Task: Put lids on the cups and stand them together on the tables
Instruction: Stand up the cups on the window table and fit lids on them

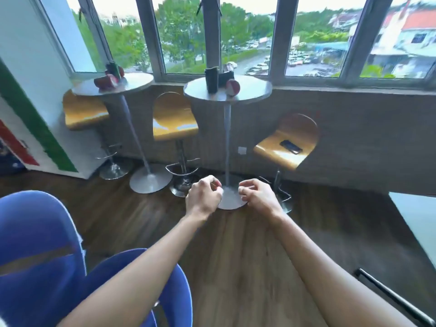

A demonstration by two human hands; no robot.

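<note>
Two round grey tables stand by the window. On the nearer table a dark cup stands upright, a red cup lies on its side, and another dark item sits behind them. The left table holds a red cup lying on its side and an upright dark cup. My left hand and my right hand hover low over the floor, well short of the tables, fingers loosely curled, holding nothing.
Three wooden bar stools stand around the tables; the right stool has a black phone on its seat. A blue chair fills the lower left. A white surface edge is at the right.
</note>
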